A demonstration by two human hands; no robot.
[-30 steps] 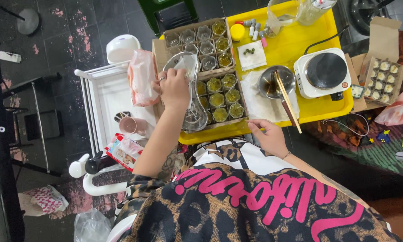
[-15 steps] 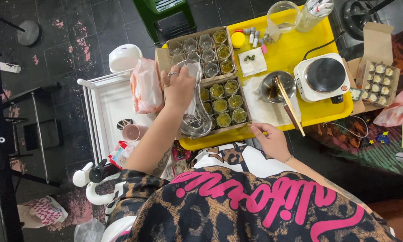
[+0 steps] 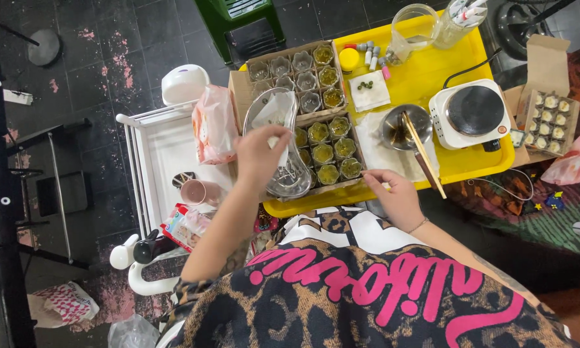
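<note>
Pinching a white tissue [image 3: 278, 116] between curled fingers, the left hand [image 3: 259, 154] presses it into a clear glass pitcher [image 3: 283, 145] lying tilted over the left edge of the yellow table [image 3: 470, 38]. The right hand [image 3: 396, 196], loosely closed, rests on the near table edge; whether it grips anything cannot be told. Beside the pitcher, two cardboard trays of small jars [image 3: 319, 109]: the near jars hold yellow-green fill, while several far ones look empty, so the filling appears partly done. A metal bowl with chopsticks [image 3: 406, 125] and a white hotplate [image 3: 470, 113] stand to the right. Open room is scant; the table is crowded, and a white cart [image 3: 154, 148] abuts its left side.
</note>
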